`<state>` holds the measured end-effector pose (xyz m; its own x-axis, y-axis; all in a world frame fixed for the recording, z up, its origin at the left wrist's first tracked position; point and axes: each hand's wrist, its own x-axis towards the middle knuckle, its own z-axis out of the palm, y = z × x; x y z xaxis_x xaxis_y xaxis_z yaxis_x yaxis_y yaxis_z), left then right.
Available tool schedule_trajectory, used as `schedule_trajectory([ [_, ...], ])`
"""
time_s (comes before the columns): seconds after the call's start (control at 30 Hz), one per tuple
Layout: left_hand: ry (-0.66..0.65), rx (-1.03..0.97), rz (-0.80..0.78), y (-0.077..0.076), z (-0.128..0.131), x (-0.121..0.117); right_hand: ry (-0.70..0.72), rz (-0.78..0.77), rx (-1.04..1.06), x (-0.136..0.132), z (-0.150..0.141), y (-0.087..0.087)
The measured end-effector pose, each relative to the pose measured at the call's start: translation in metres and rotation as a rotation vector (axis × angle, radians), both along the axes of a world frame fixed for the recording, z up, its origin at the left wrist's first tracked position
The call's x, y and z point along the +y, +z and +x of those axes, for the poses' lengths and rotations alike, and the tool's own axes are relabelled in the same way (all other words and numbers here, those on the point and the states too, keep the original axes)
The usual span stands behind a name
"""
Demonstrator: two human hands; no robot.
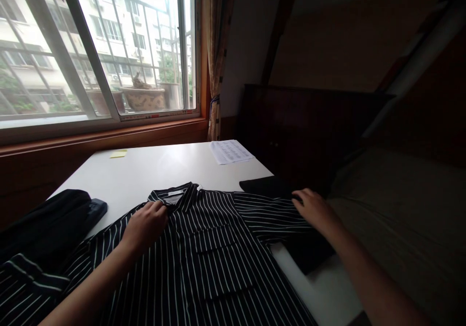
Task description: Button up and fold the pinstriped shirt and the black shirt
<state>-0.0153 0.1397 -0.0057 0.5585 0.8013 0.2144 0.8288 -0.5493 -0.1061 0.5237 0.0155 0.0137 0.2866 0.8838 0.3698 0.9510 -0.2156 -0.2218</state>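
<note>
A black shirt with white stripes lies spread over the table, its collar toward the window. My left hand is closed on the shirt front just below the collar, fingertips curled into the cloth. At the far right, my right hand pinches the outer end of the short sleeve, which is stretched out sideways. The other sleeve is bent at the lower left. Dark cloth lies beneath the sleeve my right hand holds.
Dark folded garments sit at the table's left side. Printed sheets and a yellow sticky note lie along the far edge of the white table. A curtain hangs beside the window. A pale bed-like surface is on the right.
</note>
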Motion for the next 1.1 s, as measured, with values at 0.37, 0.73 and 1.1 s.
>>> schedule_trajectory([
  [0.37,-0.334,-0.155,-0.123,-0.048,0.123,-0.001,0.667,-0.308,-0.055,0.080,-0.194,-0.051],
  [0.73,-0.257,-0.167,-0.124,-0.059,0.126,0.022,0.584,-0.298,-0.057,0.092,-0.158,-0.065],
  [1.1,-0.107,-0.217,-0.141,-0.059,0.157,0.058,0.524,-0.312,-0.057,0.079,-0.155,-0.067],
])
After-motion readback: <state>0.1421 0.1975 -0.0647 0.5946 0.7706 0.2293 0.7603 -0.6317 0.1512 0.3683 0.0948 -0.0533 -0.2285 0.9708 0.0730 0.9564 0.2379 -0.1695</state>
